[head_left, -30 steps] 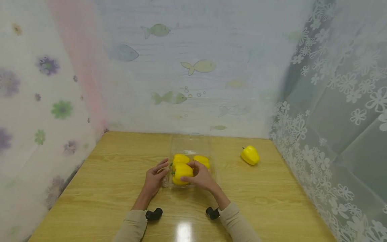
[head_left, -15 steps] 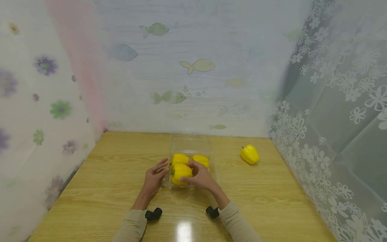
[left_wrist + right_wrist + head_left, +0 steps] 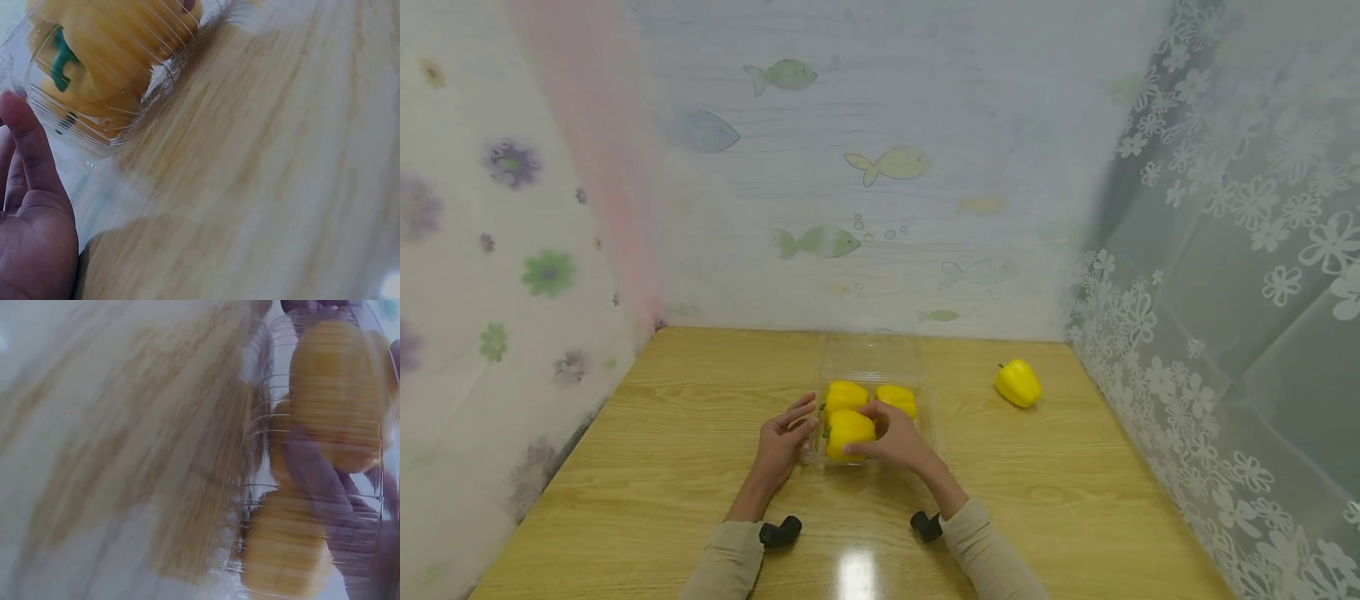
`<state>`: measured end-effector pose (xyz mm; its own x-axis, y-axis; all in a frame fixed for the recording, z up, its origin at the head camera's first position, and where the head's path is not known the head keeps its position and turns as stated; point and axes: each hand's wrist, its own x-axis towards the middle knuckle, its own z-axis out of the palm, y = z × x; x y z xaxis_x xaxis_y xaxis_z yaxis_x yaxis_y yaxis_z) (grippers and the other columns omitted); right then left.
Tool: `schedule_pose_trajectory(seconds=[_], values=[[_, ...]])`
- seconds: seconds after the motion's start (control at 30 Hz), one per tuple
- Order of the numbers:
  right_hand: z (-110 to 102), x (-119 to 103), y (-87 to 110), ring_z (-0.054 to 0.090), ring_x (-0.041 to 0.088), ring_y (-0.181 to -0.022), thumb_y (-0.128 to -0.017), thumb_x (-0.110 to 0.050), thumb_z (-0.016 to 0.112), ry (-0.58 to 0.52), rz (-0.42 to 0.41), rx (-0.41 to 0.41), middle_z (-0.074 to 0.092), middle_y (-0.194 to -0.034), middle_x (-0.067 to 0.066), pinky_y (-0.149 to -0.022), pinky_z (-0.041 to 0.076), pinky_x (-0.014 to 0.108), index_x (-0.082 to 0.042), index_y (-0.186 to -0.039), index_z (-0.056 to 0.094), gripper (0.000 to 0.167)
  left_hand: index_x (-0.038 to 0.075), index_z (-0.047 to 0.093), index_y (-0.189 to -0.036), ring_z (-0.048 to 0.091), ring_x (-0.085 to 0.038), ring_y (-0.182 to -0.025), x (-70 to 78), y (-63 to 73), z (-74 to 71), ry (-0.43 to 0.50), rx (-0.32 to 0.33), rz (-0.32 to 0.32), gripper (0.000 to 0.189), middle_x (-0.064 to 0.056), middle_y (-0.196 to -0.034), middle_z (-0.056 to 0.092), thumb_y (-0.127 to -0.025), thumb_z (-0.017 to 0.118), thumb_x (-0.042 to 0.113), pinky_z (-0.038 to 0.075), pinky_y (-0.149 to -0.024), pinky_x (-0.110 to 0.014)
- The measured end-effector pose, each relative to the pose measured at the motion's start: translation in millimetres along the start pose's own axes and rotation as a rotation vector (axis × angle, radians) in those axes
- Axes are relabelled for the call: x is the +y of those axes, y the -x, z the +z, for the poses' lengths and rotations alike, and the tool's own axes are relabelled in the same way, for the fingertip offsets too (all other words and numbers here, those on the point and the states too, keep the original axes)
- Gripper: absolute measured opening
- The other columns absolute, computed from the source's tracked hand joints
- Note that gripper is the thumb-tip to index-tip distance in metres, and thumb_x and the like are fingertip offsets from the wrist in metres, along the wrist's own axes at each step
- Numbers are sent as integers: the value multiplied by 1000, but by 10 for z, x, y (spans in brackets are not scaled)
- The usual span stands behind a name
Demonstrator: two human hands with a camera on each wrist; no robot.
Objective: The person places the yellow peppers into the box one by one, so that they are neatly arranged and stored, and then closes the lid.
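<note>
A clear plastic clamshell box (image 3: pixel 931 429) with its lid (image 3: pixel 871 360) folded back holds several yellow bell peppers. My right hand (image 3: pixel 901 437) reaches in and grips the near-left yellow bell pepper (image 3: pixel 853 432) between thumb and fingers. Behind it lie another pepper (image 3: pixel 846 395) and, to the right, a third (image 3: pixel 897 398). In the right wrist view, my thumb (image 3: pixel 315 472) shows through the ribbed wall. Beside the box's left wall, my left hand (image 3: pixel 781 443) stands with fingers extended. In the left wrist view, a green stem (image 3: pixel 61 62) shows through the plastic.
One loose yellow bell pepper (image 3: pixel 1018 383) lies on the wooden table (image 3: pixel 670 467) right of the box. Patterned sheets hang behind and at both sides. Black wrist devices, such as the left one (image 3: pixel 781 532), sit by each cuff.
The gripped pepper and my right hand's fingertips have sunk slightly lower into the box. My left hand has stayed beside the wall. The head view has shifted very slightly.
</note>
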<state>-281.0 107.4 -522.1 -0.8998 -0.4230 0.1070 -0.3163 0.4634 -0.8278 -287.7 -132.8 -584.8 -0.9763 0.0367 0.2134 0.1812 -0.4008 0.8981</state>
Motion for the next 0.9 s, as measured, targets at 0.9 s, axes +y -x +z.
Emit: schedule_pose_trajectory(seconds=[0.9], values=[[-13, 22, 16, 50, 31, -136, -95, -41, 72, 68, -36, -79, 54, -148, 13, -113, 39, 53, -7, -145, 54, 63, -23, 50, -133, 60, -5, -82, 4, 9, -15, -15, 6, -7, 46, -5, -146, 59, -95, 67, -3, 48, -61, -17]])
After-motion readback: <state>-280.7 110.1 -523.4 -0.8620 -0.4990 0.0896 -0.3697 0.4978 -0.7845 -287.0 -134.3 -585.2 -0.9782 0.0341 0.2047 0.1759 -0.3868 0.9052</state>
